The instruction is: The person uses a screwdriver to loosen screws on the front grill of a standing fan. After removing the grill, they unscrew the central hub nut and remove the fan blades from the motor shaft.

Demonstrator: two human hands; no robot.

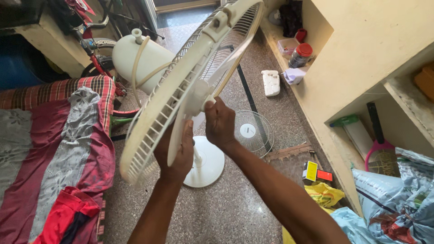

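A white pedestal fan head with its rear wire guard (pixel 153 122) fills the middle of the view, tilted toward me. My left hand (pixel 174 156) grips a white fan blade (pixel 180 131) near its lower edge. My right hand (pixel 220 124) is closed around the blade hub (pixel 201 97) at the centre of the fan. The round white fan base (pixel 209 165) stands on the floor below my hands. The detached front guard (pixel 251 131) lies flat on the floor just right of the base.
A mattress with red and grey cloth (pixel 54 153) lies at left. A white tank (pixel 140 56) and a bicycle (pixel 97 54) stand behind. A white power strip (pixel 271 82), jars (pixel 300 55), small boxes (pixel 316 172) and bags (pixel 393 199) line the right wall shelves.
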